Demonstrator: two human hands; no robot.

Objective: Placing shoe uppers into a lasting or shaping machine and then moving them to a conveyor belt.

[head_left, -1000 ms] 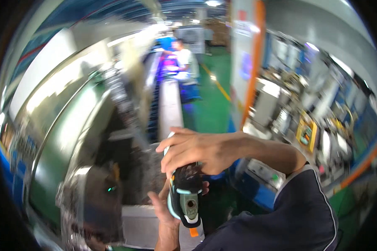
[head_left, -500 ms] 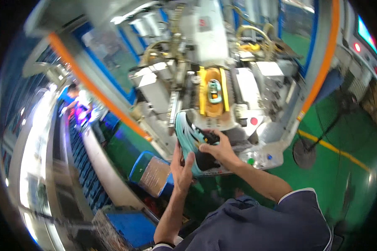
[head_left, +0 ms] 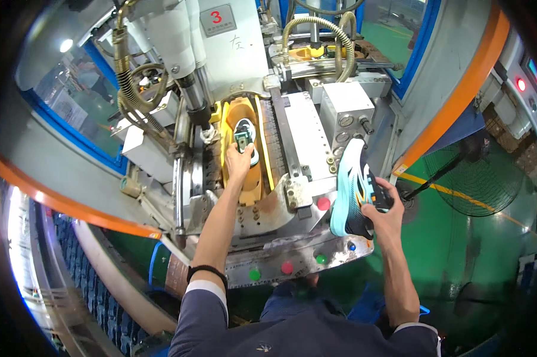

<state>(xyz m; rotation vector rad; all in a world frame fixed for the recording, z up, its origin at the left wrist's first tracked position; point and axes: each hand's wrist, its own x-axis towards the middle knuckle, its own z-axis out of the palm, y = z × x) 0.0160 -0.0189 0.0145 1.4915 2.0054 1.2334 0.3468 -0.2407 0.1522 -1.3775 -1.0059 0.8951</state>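
My right hand [head_left: 387,211] holds a sneaker [head_left: 347,193] in pale aqua, white and black, tilted toe-up beside the machine's front right, with thumb and fingers around its heel and collar. Inside the machine a second shoe [head_left: 245,126] with a pale rim lies in an orange-yellow cradle [head_left: 252,189]. A dark green block [head_left: 242,139], perhaps the top of a shoe last, shows in its opening. My left hand [head_left: 239,162] reaches over the cradle's front end, its fingers closed on the near end of that shoe and block. The fingertips are partly hidden.
Yellow side plates flank the cradle, with a metal cylinder [head_left: 196,98] to its left and a white-topped block [head_left: 346,104] to its right. Coloured push buttons [head_left: 287,268] line the front panel. An orange-edged frame surrounds the opening; a black fan [head_left: 468,178] stands right, a conveyor [head_left: 81,273] left.
My left hand has let go of the sneaker and moved into the cradle onto the other shoe. The right hand has carried the sneaker to the right. The view has shifted closer to the machine.
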